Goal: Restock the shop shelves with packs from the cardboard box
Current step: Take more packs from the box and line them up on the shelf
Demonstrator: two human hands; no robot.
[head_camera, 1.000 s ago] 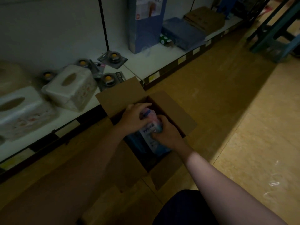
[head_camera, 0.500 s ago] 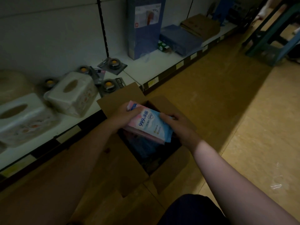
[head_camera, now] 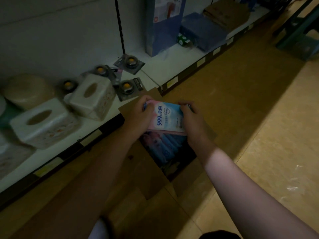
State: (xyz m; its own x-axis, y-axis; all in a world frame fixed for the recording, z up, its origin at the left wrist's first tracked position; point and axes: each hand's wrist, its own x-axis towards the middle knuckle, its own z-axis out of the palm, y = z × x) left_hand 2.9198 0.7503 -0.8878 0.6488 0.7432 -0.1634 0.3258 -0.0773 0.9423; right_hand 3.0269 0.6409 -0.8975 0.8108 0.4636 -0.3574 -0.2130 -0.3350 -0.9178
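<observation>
Nearest the camera, two bare forearms reached forward over the cardboard box point(head_camera: 138, 171), which stood open on the floor point(head_camera: 259, 118) right against the front of the lowest shelf point(head_camera: 82, 130). Inside it, more packs point(head_camera: 165, 149) lay in a dim row, so the box was far from emptied.

Above the far end of the box, both hands held a pink-and-blue pack point(head_camera: 166, 118) printed "999". A pink edge below it suggested a second pack underneath, though the count could not be told. The left grip point(head_camera: 138, 114) was closed on the pack's left end, fingers curled over its top corner. The right grip point(head_camera: 191, 118) was likewise closed on the right end. The pack hung clear of the box, close to the shelf edge but not yet on the shelf.

The step in hand looked like the carry from box to shelf. The next move would probably call for swinging the pack over the shelf lip to a bare patch and setting it down flat.

Beyond the hands, two pale tissue boxes point(head_camera: 93, 95) sat on the shelf to the left, with small carded round items point(head_camera: 127, 87) just behind and beside them. These crowded the nearest stretch, so the pack could knock them. Farther right along the shelf stood a tall blue carton point(head_camera: 165, 23).
</observation>
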